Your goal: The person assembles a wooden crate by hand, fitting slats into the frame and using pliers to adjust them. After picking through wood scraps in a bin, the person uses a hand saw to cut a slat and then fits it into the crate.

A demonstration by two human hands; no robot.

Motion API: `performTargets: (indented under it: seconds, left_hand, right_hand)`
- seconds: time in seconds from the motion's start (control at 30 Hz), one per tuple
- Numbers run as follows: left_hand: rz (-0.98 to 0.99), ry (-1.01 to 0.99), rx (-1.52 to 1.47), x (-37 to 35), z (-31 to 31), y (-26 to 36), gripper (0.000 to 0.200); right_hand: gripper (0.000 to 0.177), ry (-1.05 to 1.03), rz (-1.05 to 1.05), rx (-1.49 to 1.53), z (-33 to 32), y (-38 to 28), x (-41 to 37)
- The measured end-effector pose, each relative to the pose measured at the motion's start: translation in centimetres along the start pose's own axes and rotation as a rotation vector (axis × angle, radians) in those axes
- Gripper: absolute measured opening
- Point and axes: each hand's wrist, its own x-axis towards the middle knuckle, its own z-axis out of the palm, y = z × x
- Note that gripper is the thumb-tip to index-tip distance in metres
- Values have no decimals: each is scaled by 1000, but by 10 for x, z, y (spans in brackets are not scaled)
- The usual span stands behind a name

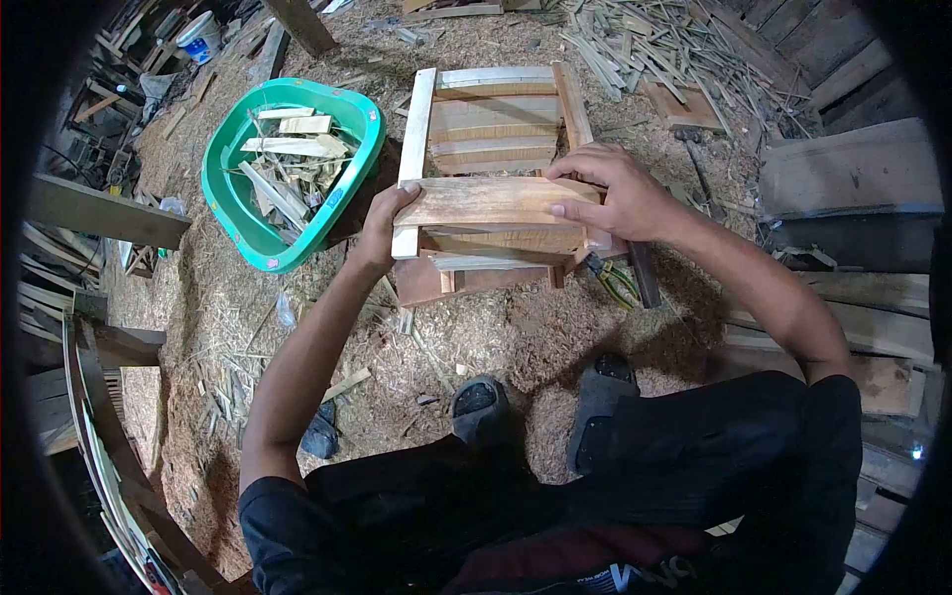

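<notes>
trousers (694,446) | left hand (382,223), right hand (615,193) clasp plank (491,201) ends | plank on crate (501,119)

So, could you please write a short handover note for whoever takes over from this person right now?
Left hand: grips the left end of the loose slat.
Right hand: clasps the slat's right end, fingers over its far edge.
Things: the slat lies across the wooden frame on the sawdust floor. Pliers lie by its near right corner, and the green basin of wood scraps is to the left.
Done: several slats lie across the frame's far part.
Left: the held slat shows no fastening.
</notes>
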Motion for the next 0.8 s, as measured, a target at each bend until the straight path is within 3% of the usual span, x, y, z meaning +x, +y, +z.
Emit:
performTargets:
  seconds: [0.1, 0.2, 0.3, 0.37, 0.57, 0.7, 0.73, 0.8]
  left_hand:
    - [-23, -3, -13, 1, -3, -4, 55]
    - [-10, 55, -27, 0, 2, -6, 66]
    - [11, 86, -58, -5, 8, 0, 80]
    - [-26, 93, -52, -5, 6, 1, 89]
    - [-89, 162, -114, -5, 16, 4, 58]
    - [-78, 201, -188, -4, 16, 7, 40]
    - [-78, 243, -97, -2, 17, 8, 49]
    - [28, 220, -226, 4, 10, 0, 58]
  right_hand:
    - [59, 102, -186, -290, 5, -12, -6]
    - [61, 130, -143, -278, 13, -14, -6]
    - [64, 124, 196, 187, 0, -22, -3]
    - [65, 221, 178, 204, -6, -11, 1]
    - [65, 359, 88, 24, -1, 5, 1]
    - [61, 472, 229, 125, 9, 10, -11]
    - [61, 519, 244, 156, 12, 16, -13]
    - [62, 646, 271, 261, 22, 28, -14]
